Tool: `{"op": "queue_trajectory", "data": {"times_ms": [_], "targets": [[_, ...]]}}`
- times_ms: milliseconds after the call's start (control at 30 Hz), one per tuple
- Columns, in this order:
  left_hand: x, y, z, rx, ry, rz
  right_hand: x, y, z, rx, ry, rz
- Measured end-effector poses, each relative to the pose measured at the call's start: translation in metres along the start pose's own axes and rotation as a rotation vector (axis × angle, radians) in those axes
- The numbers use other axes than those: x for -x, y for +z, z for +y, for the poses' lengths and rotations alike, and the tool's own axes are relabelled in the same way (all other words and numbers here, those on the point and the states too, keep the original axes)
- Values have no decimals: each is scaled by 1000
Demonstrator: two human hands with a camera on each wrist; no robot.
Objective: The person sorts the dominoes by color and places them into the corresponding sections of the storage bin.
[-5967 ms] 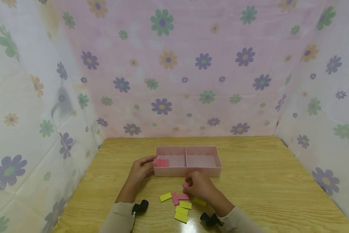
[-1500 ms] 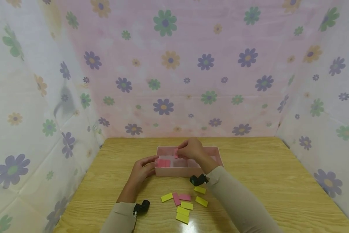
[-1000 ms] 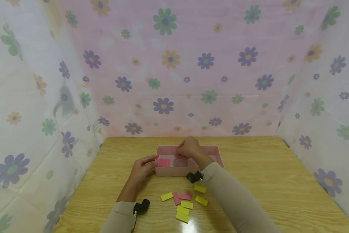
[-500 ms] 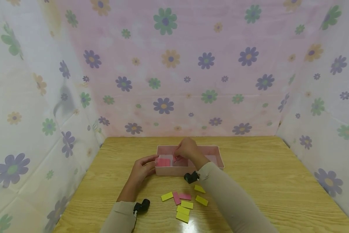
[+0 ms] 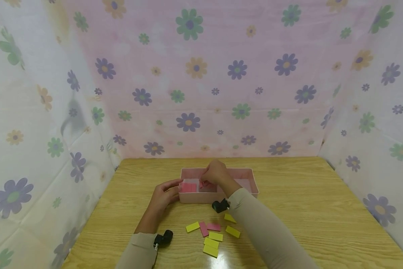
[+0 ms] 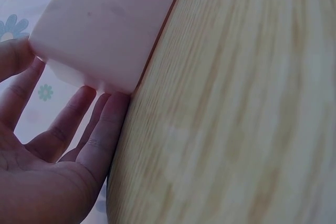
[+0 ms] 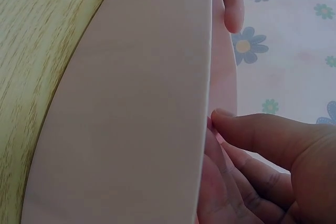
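While gripping the left end of the divided pink tray point(image 5: 196, 198) with the bent-fingered left hand point(image 5: 163, 195), left of lower centre, has pink tiles point(image 5: 189, 187) side by side in the left compartment point(image 5: 190, 181) and, on the wood-grain table point(image 5: 289, 205) at bottom centre, a lone yellow tile point(image 5: 192, 227), two loose pink tiles point(image 5: 203, 229) and three yellow tiles point(image 5: 211, 243); just below mid-frame, pinches another pink tile point(image 5: 201, 184), mostly hidden, between thumb and fingers of the right hand point(image 5: 217, 174), inside the same compartment; farther right, has two yellow tiles point(image 5: 233, 232) beside the right sleeve point(image 5: 265, 224)
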State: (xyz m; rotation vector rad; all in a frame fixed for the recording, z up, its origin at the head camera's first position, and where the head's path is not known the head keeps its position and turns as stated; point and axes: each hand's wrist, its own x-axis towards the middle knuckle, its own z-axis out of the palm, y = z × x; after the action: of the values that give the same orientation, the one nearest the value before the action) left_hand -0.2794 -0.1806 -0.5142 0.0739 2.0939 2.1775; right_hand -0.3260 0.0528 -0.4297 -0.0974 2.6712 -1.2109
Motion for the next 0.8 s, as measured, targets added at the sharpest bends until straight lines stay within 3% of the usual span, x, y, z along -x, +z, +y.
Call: {"op": "queue_trajectory", "data": {"times_ms": [200, 500, 800], "targets": [[0, -1, 0, -3, -1, -6, 0, 0, 0, 19, -6, 4], [-2, -1, 1, 6, 3, -1, -5, 1, 1, -41, 16, -19], [-1, -1, 0, 10, -3, -1, 5, -2, -5, -38, 26, -75]]}}
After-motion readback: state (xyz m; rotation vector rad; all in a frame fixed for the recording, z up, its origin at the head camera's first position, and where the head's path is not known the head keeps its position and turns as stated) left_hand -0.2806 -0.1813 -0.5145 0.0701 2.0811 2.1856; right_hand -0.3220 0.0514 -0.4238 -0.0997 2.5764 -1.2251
